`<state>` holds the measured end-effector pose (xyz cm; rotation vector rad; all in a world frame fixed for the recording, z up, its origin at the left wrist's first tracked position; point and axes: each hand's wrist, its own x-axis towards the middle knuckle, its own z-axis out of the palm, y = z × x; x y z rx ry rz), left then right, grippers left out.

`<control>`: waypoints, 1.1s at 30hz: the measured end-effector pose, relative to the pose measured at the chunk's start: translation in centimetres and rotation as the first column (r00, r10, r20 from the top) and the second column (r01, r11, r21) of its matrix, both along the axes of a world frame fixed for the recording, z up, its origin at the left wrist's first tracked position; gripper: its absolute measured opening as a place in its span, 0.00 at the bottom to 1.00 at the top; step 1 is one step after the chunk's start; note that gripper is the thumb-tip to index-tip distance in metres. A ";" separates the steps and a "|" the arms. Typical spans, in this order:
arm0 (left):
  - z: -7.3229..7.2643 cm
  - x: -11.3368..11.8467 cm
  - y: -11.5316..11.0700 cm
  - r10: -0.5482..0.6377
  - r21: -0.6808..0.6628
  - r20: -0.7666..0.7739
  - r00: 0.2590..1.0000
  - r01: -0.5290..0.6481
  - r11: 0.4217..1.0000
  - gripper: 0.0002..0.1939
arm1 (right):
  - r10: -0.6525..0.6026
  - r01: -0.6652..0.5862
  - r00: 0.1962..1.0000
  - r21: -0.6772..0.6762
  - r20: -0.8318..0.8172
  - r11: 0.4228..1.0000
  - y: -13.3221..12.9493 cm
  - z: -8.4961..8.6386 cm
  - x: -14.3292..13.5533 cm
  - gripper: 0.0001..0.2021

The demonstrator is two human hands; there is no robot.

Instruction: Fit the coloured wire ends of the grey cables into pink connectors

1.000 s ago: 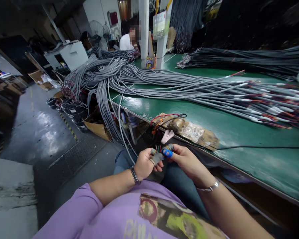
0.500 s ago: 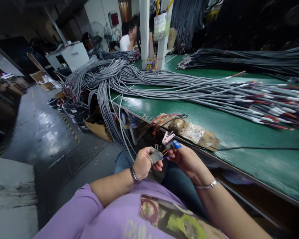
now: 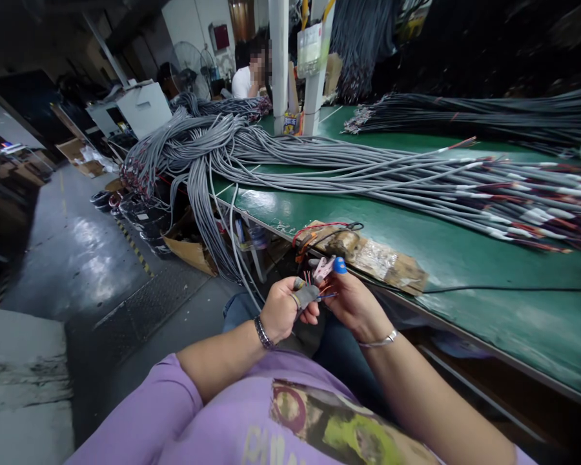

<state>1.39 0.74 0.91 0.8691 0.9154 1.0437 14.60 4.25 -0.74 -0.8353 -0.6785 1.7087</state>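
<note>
My left hand [image 3: 286, 309], with grey covers on its finger and thumb, is closed around the end of a grey cable [image 3: 248, 284]. Thin coloured wires [image 3: 325, 292] fan out from that grip, orange and blue ones pointing at the other hand. My right hand [image 3: 353, 300] wears a blue cover on its thumb and is closed on a small pink clip [image 3: 323, 268] shaped like a clothes peg. The clip sits just above the wires; its tips are too small to make out. Both hands meet over my lap at the bench edge.
Grey cables [image 3: 290, 158] with stripped ends lie along the green bench [image 3: 469, 274], some hanging over its edge. A taped cardboard strip [image 3: 385, 261] lies in front of me. Dark cables [image 3: 484, 116] lie behind. A co-worker [image 3: 246, 81] sits beyond white posts [image 3: 279, 71].
My right hand has moved slightly left and its thumb has come up beside the pink clip. My left hand has shifted a little to the right with the cable end.
</note>
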 end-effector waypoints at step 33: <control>-0.8 -0.7 -0.8 0.116 0.037 -0.089 0.989 -0.113 0.993 0.19 | 0.168 -0.164 0.982 -0.053 0.085 0.985 -2.7 1.3 0.5 0.20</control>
